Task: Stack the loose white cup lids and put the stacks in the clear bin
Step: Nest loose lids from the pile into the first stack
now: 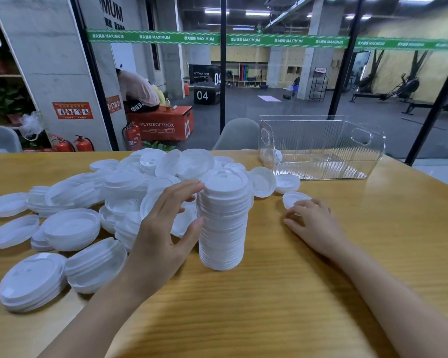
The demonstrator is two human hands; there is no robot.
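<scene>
A green band (153,37) runs across the glass wall and says "MAXIMUM" over and over. Big letters on the grey wall (113,12) end in "MUM". The orange box (163,125) says "PLYOSOFTBOX" and "03". A low black box (204,95) says "04". The black box above it (202,73) says "PLYOSOFTBOX" and "04". The red signs (73,110) are too small to read.

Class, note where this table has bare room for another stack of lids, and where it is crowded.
Free: the table between the forearms, nearer than the tall stack; also right of the right hand, before the clear bin. Crowded: the loose lids left of the stack.
</scene>
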